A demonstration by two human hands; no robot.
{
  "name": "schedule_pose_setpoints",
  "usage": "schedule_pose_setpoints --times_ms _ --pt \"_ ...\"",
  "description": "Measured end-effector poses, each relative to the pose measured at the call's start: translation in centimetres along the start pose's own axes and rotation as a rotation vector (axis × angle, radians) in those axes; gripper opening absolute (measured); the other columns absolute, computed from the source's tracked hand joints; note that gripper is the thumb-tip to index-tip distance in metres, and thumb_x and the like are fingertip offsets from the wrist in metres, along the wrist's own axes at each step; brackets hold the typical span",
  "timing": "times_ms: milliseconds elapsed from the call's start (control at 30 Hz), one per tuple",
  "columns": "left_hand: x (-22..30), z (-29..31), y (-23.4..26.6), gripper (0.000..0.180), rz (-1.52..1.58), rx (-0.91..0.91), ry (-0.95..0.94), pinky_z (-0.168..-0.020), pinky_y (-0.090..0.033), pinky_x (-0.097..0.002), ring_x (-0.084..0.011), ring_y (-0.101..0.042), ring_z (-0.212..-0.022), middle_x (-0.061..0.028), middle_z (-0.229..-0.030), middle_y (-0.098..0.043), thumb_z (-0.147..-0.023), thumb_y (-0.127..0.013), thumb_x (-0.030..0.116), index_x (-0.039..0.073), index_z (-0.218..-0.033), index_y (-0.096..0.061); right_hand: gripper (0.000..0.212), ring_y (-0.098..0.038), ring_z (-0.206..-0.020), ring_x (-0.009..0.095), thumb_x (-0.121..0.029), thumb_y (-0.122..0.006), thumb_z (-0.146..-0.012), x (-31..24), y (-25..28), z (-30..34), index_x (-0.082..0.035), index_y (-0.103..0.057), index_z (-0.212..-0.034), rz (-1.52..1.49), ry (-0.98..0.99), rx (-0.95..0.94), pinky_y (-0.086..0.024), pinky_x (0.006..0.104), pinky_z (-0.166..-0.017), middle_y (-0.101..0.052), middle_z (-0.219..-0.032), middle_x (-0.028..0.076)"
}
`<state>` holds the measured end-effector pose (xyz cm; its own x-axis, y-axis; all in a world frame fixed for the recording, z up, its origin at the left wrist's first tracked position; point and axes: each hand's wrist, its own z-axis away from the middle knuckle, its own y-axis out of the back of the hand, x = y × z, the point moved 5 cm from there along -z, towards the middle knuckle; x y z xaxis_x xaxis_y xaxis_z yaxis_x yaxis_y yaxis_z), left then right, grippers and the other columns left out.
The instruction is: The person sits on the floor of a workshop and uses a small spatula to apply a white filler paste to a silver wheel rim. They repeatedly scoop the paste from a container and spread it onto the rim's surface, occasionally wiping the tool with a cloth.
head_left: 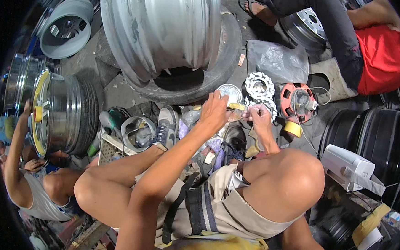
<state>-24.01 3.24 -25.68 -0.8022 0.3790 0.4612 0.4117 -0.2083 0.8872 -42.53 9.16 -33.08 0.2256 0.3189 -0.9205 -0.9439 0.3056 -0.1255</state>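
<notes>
A short yellow strip (237,106) spans the gap between my two hands, above the ground in front of my knees. My left hand (213,112) is closed with bent fingers at its left end, beside a round tin (230,94). At the other end, my right hand (258,116) pinches with thumb and fingertips. Whether the strip is tape or another material I cannot tell. Just beyond my right hand lie white scalloped rings (259,86), and a roll of yellow tape (292,129) sits to its right.
A big grey wheel rim (162,31) rests on a tyre (227,58) ahead. An orange reel (297,102) with white cable lies right, near a white box-shaped device (348,164). People sit at left (45,189) and upper right (382,58). More rims (68,112) line the left.
</notes>
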Motion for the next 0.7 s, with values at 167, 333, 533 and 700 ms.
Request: schedule_pose_setpoints --times_ms 167,333,533,700 --pt "0.6 -2.6 -1.8 0.072 -0.271 -0.163 -0.232 -0.075 -0.060 -0.0390 -0.0312 -0.070 -0.097 -0.0158 -0.138 -0.049 -0.077 -0.083 0.017 0.011 -0.140 -0.050 0.013 -0.070 -0.080 0.018 -0.008 -0.062 -0.097 -1.2 1.2 -1.4 0.003 -0.056 -0.100 0.178 0.160 0.007 -0.059 0.0310 -0.072 -0.074 -0.100 0.017" --pt "-0.4 -5.0 -4.3 0.083 -0.487 -0.319 -0.297 -0.063 -0.059 -0.0343 -0.0263 -0.074 -0.078 -0.0192 -0.142 -0.050 -0.075 -0.077 0.005 0.021 -0.149 -0.046 0.014 -0.069 -0.084 0.015 -0.011 -0.063 -0.099 -1.0 0.8 -0.5 0.002 -0.057 -0.099 0.115 0.052 -0.096 -0.058 0.0297 -0.069 -0.073 -0.095 0.012" --pt "-0.8 -4.2 -3.5 0.084 -0.402 -0.267 -0.150 -0.068 -0.060 -0.0399 -0.0314 -0.072 -0.082 -0.0207 -0.117 -0.056 -0.064 -0.091 0.024 0.005 -0.136 -0.052 0.018 -0.061 -0.064 0.011 -0.018 -0.061 -0.103 0.5 0.3 1.0 0.000 -0.062 -0.106 0.174 -0.089 -0.067 -0.053 0.0267 -0.059 -0.069 -0.084 0.006" --pt "-1.1 -1.6 -2.0 0.097 -0.255 -0.306 0.189 -0.078 -0.061 -0.0391 -0.0328 -0.069 -0.101 -0.0202 -0.112 -0.060 -0.058 -0.093 0.055 -0.003 -0.125 -0.055 0.028 -0.061 -0.060 0.011 -0.027 -0.053 -0.106 0.6 -0.8 1.3 -0.002 -0.065 -0.107 0.498 0.029 -0.077 -0.049 0.0288 -0.056 -0.062 -0.070 0.004"
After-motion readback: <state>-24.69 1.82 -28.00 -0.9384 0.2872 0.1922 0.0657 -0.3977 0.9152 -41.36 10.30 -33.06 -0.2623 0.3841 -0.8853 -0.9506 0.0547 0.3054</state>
